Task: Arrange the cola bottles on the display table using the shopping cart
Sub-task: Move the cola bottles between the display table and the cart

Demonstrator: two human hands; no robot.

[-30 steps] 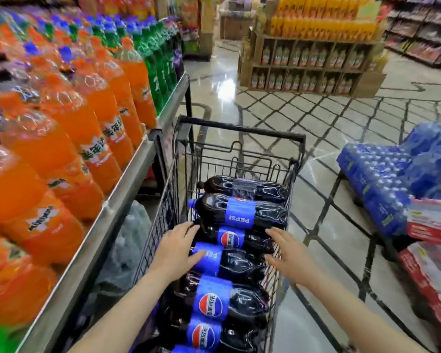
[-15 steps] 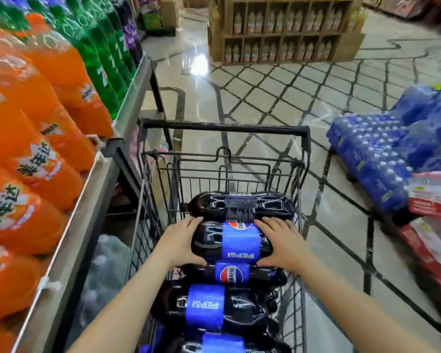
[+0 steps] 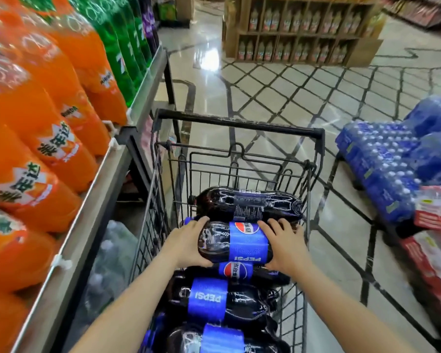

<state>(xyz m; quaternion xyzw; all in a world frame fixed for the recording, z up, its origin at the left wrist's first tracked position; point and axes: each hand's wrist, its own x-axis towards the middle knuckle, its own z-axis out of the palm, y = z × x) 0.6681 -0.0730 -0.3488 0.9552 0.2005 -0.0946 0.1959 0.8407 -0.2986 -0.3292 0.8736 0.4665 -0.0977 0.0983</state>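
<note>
A black wire shopping cart (image 3: 239, 124) stands in front of me, loaded with several large cola bottles lying on their sides. Both hands grip one cola bottle (image 3: 236, 242) with a blue label, second from the cart's far end. My left hand (image 3: 189, 242) wraps its left end and my right hand (image 3: 284, 244) wraps its right end. Another cola bottle (image 3: 250, 203) lies just beyond it, and more cola bottles (image 3: 222, 299) lie nearer me. The metal display table (image 3: 87, 215) runs along the cart's left side.
The display table holds rows of orange soda bottles (image 3: 49, 118) and green soda bottles (image 3: 122, 49). Blue shrink-wrapped water packs (image 3: 387, 161) and red-and-white packs (image 3: 435, 225) sit on the floor to the right. A wooden drinks rack (image 3: 301, 34) stands ahead across the tiled floor.
My hands moved forward from the nearer bottles and closed on the ends of the blue-labelled bottle near the cart's far end. The view tilted down and closer.
</note>
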